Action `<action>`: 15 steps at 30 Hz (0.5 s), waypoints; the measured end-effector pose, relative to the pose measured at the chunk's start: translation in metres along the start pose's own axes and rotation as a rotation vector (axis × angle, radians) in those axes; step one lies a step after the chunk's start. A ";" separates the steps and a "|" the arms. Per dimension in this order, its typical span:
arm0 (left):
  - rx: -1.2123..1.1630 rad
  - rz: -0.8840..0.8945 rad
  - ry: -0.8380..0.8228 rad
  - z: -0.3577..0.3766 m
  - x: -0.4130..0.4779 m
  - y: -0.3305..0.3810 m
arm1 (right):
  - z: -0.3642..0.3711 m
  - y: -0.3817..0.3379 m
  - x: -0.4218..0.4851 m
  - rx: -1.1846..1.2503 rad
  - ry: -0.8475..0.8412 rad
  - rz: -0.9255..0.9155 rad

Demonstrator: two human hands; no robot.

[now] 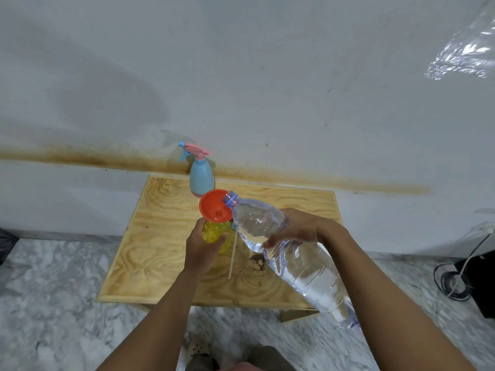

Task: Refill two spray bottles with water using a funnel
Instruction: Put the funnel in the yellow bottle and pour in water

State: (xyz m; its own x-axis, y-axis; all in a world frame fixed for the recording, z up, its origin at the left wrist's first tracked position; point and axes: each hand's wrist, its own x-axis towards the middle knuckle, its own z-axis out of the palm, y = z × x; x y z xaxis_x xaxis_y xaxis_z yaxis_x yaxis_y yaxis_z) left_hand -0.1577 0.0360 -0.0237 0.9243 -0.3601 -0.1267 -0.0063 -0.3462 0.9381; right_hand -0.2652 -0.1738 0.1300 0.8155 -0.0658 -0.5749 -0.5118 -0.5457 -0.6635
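Note:
An orange funnel (215, 205) sits in the neck of a yellow spray bottle (216, 232) with its spray head off, standing mid-table. My left hand (201, 246) grips that bottle's body. My right hand (297, 228) holds a large clear water bottle (289, 257), uncapped and tilted, its blue-ringed mouth over the funnel's right rim. A blue spray bottle (201, 177) with a pink and blue trigger head stands upright at the table's back edge, behind the funnel.
The small wooden table (158, 242) stands against a stained white wall. A thin dip tube (232, 258) lies on the tabletop beside the yellow bottle, with a small brown object (257, 261) to its right. Dark gear and cables (466, 279) rest on the marble floor at right.

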 end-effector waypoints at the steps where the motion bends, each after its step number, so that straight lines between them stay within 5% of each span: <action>1: -0.003 0.001 -0.004 0.000 0.000 0.000 | 0.000 0.001 0.000 0.005 0.006 -0.008; 15: -0.014 -0.026 -0.010 0.000 -0.001 0.001 | 0.012 0.008 0.009 -0.049 0.134 -0.124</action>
State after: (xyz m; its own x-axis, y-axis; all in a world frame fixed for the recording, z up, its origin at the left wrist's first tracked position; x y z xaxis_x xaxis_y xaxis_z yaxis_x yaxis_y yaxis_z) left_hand -0.1583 0.0360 -0.0226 0.9204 -0.3594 -0.1541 0.0233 -0.3430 0.9390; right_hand -0.2653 -0.1692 0.1137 0.9019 -0.1048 -0.4191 -0.3943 -0.5961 -0.6994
